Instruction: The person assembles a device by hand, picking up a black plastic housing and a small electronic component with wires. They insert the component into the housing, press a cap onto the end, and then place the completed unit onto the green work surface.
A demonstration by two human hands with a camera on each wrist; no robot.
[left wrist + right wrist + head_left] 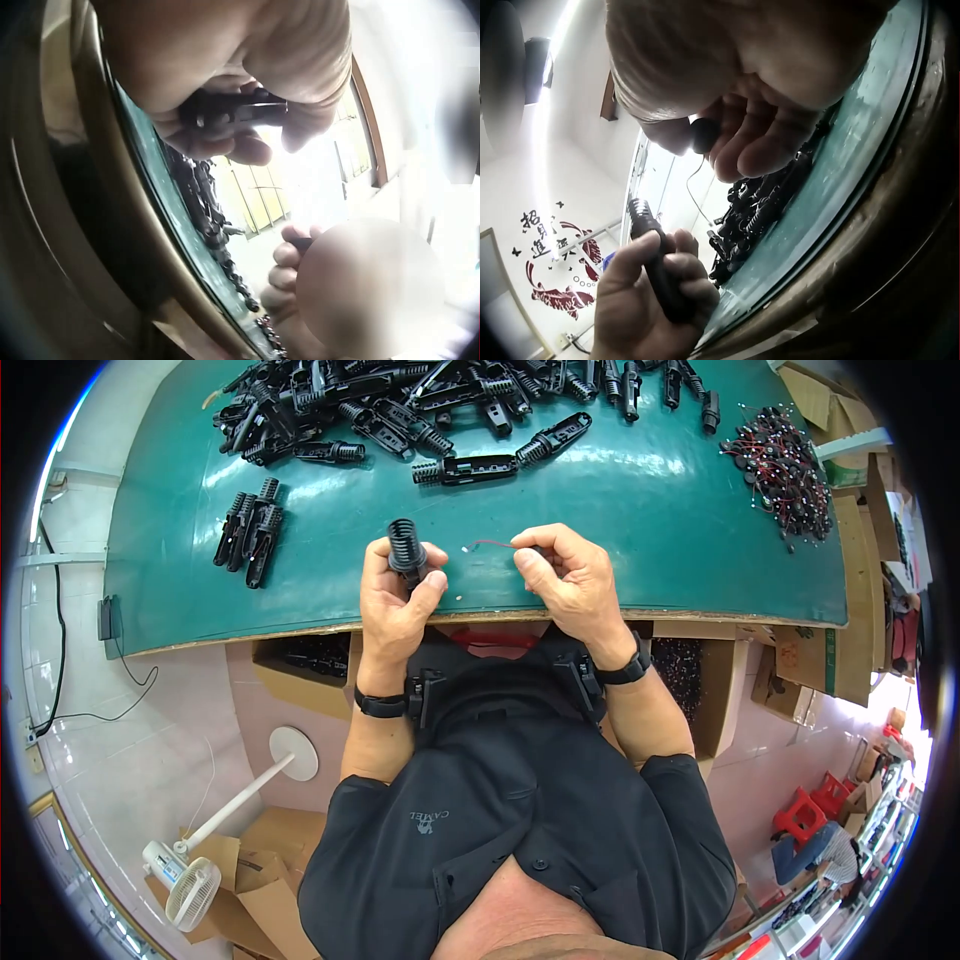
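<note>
My left hand (392,610) grips a black plastic housing (405,550) with a coiled, spring-like end pointing up, away from me. The right wrist view shows this housing (664,274) upright in the curled fingers. A small round black part (705,135) is pinched between thumb and fingertips of my right hand (575,585). From it a thin red wire (492,543) runs left toward the housing, ending in a tiny white connector (467,549). Both hands are above the near edge of the green table (330,585), a short gap apart.
Several similar housings (250,530) lie grouped at the left. A large heap of housings (400,400) covers the back, two in front of it end to end. Wired round parts (780,475) are piled at the right. Cardboard boxes (310,685) stand under the table edge.
</note>
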